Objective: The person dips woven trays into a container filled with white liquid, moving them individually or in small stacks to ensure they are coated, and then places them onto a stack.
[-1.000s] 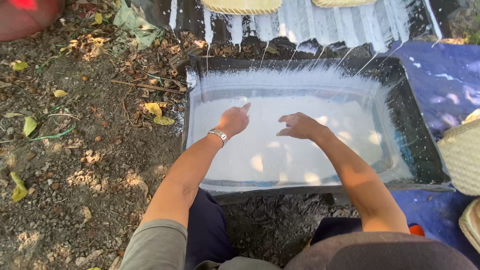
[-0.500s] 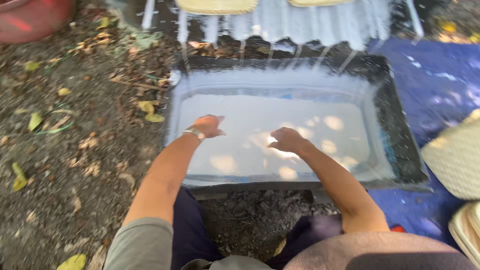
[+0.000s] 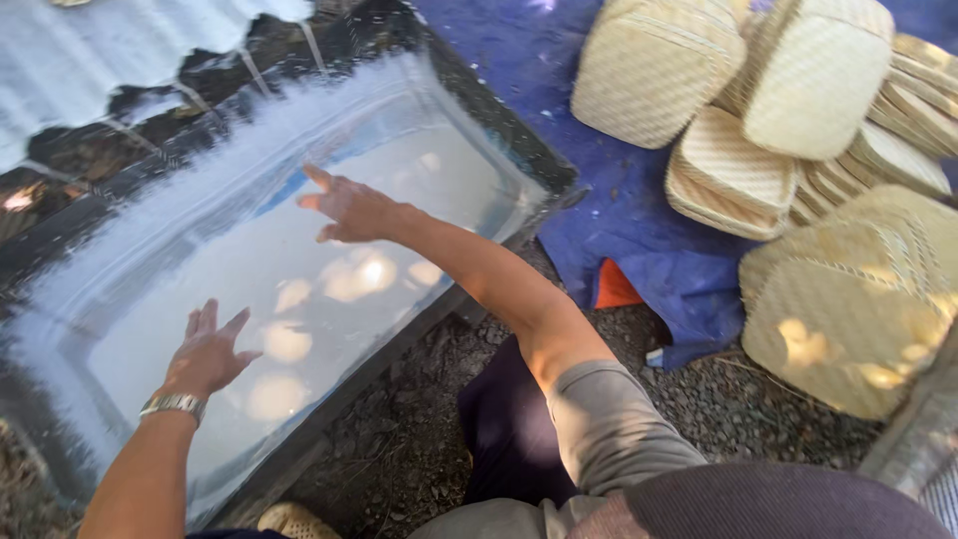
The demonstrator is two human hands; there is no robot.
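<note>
1. Two bare hands were spread over a dark rectangular tub (image 3: 519, 150) filled with milky white liquid (image 3: 299, 289); the tub lay on gravelly ground and ran from lower left to upper centre of my view.
2. My left hand (image 3: 208, 351) was flat and wide, fingers fanned, holding nothing, over the near end of the liquid; I could not tell whether the palm touched the surface.
3. A metal watch (image 3: 172, 404) sat on that wrist.
4. My right hand (image 3: 351, 208) was likewise wide and empty, fingers stretched toward the far wall of the tub, over the middle of the liquid; contact with the surface was unclear here too.
5. Both hands were well apart, the right one farther along the tub.
6. Patches of sunlight dotted the liquid between and beside the hands.
7. Just beyond the tub's right end lay a blue tarp (image 3: 619, 220) on the ground, with a small orange piece (image 3: 614, 289) at its near edge.
8. On the tarp stood a pile of woven pale baskets (image 3: 798, 130), several stacked or leaning against one another.
9. Behind the tub ran corrugated sheeting (image 3: 120, 60).
</note>
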